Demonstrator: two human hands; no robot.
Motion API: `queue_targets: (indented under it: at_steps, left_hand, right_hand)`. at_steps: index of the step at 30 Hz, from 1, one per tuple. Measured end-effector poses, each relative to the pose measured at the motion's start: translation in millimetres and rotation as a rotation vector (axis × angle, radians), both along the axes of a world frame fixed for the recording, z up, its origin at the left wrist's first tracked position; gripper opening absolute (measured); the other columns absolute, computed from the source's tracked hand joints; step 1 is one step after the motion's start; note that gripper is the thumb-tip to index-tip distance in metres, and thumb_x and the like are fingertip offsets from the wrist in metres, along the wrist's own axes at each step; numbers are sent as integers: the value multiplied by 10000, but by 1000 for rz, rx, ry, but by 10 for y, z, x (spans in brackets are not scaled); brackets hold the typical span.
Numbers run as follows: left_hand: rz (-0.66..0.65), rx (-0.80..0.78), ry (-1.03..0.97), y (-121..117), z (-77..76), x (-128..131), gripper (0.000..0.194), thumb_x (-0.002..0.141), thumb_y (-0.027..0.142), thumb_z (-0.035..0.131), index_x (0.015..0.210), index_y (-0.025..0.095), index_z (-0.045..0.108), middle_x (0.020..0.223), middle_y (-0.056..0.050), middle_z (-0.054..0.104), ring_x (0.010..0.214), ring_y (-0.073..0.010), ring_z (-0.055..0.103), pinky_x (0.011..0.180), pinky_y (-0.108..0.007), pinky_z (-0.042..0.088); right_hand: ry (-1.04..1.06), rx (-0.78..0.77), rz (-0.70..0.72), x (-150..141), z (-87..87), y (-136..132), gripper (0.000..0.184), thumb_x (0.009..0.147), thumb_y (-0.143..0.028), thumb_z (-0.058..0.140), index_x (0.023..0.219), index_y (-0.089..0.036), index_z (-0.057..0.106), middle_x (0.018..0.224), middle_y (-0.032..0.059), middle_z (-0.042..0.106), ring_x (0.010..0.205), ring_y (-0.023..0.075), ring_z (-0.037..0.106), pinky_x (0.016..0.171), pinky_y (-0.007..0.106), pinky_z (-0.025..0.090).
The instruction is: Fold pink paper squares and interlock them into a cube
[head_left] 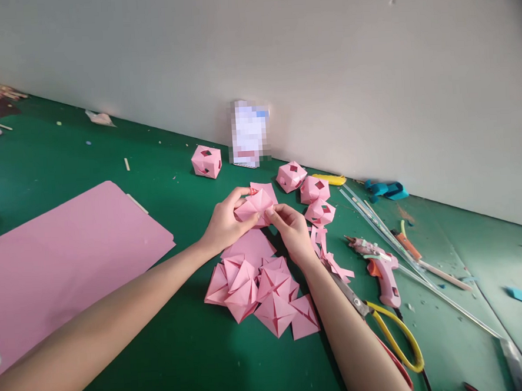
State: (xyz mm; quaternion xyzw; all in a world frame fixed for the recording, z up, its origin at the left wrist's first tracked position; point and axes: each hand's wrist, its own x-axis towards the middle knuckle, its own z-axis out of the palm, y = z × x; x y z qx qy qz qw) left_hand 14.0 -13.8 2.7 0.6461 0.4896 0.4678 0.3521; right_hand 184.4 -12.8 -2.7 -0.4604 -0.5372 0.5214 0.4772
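Between my two hands is a piece of folded pink paper (256,204), held up over the green table. My left hand (225,221) grips its left side, thumb along the lower edge and fingers behind. From the right, the thumb and fingers of my right hand (289,224) pinch its near right edge. Directly below lie a flat pink sheet (250,247) and a pile of folded pink squares (273,289). Beyond my right hand sit three pink paper balls with cut-out holes (291,176), and another pink paper ball (206,161) stands farther left.
Large pink sheets (70,260) cover the left side. Scissors (395,335), pink paper scraps (331,262), a pink glue gun (383,267) and clear glue sticks (378,229) lie right. A blurred white panel (249,134) leans on the wall. A yellow cutter (331,179) lies near it.
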Motion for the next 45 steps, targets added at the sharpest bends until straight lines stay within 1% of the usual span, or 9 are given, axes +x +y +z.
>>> queue_targets:
  at_steps: [11, 19, 25, 28, 30, 34, 37, 42, 45]
  left_hand:
    - [-35, -5, 12, 0, 5, -11, 420, 776, 241, 670, 1179, 198, 561, 1262, -74, 646, 1103, -234, 653, 983, -341, 494]
    - [-160, -93, -36, 49, 14, -32, 475, 740, 223, 657, 1205, 177, 569, 1238, -78, 636, 1136, -237, 612, 1056, -391, 437]
    - [-91, -140, -154, 100, 4, -77, 476, 734, 223, 664, 1200, 175, 576, 1256, -76, 628, 1192, -264, 582, 975, -346, 489]
    - [-91, -171, -188, 102, 12, -79, 487, 726, 221, 673, 1205, 193, 584, 1289, -67, 620, 1209, -268, 571, 928, -328, 513]
    - [-91, -199, -194, 101, 18, -75, 483, 728, 231, 679, 1201, 197, 588, 1281, -66, 628, 1208, -271, 572, 932, -340, 512]
    - [-66, -143, -217, 111, 15, -72, 452, 725, 214, 677, 1171, 190, 604, 1290, -65, 628, 1263, -263, 538, 1085, -385, 408]
    - [-46, -146, -239, 119, 0, -75, 460, 722, 197, 663, 1177, 192, 600, 1299, -70, 623, 1265, -262, 539, 1112, -407, 376]
    - [-47, -178, -241, 116, -5, -76, 479, 718, 212, 670, 1191, 207, 596, 1326, -65, 602, 1271, -267, 528, 1037, -372, 442]
    - [-29, -219, -282, 113, 16, -75, 460, 715, 223, 680, 1169, 208, 605, 1282, -63, 624, 1205, -264, 567, 949, -340, 488]
  right_hand:
    - [53, -23, -5, 14, 17, -3, 244, 784, -439, 733, 747, -208, 662, 717, -17, 599, 674, 132, 520, 674, 260, 422]
    - [43, -5, -24, 6, 41, -17, 227, 828, -349, 663, 670, -200, 598, 612, -43, 523, 584, 113, 466, 598, 243, 380]
    - [-161, 16, 78, 3, 17, -14, 357, 876, -505, 611, 705, -192, 599, 613, -23, 563, 529, 114, 489, 537, 241, 377]
    - [-224, 67, 70, 6, -31, -23, 383, 884, -522, 600, 698, -188, 590, 626, -10, 581, 533, 115, 495, 534, 238, 382]
    - [-235, 75, 55, 4, -46, -32, 387, 884, -529, 601, 699, -189, 582, 621, -11, 578, 532, 116, 498, 533, 236, 385]
    - [-260, 62, 69, 7, -33, -46, 408, 877, -548, 601, 687, -187, 587, 616, -9, 572, 541, 119, 498, 536, 239, 390]
    - [-283, 60, 92, 14, -17, -51, 409, 869, -548, 613, 682, -184, 598, 619, -4, 574, 553, 124, 496, 538, 243, 384]
    - [-274, 51, 80, 16, -5, -62, 396, 852, -530, 644, 665, -185, 591, 607, -9, 565, 544, 121, 483, 525, 242, 375]
    - [-236, 13, 112, 15, 12, -70, 391, 871, -530, 619, 690, -184, 629, 615, 3, 603, 555, 131, 519, 542, 243, 414]
